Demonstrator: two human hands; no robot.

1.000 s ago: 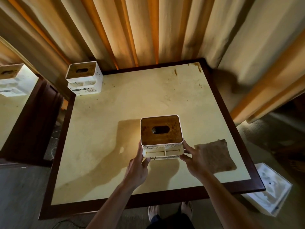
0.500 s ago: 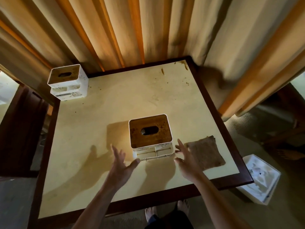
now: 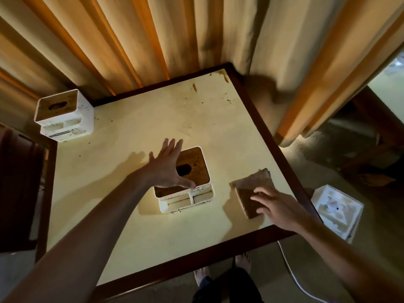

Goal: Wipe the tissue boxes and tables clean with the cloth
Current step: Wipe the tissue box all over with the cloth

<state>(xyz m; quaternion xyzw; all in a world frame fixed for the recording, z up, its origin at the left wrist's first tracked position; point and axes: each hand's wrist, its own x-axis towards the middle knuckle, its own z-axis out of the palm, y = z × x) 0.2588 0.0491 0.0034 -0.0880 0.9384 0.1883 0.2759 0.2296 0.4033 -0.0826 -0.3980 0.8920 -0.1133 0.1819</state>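
On the cream table point(image 3: 135, 215), head view: near tissue box point(image 3: 188, 184) stands mid-table, wooden top with oval slot; left hand point(image 3: 167, 166) spread flat over its left half, fingers straight, gripping nothing, covering part of the lid; brown cloth point(image 3: 251, 191) lies just right of the box, near the table's right edge; right hand point(image 3: 275, 206) rests on it, fingertips curled onto the near corner; second tissue box point(image 3: 65, 117) at far left corner, well apart; striped curtain point(image 3: 175, 36) behind; white box point(image 3: 336, 211) on the floor right; bare feet point(image 3: 242, 262) below the near edge.
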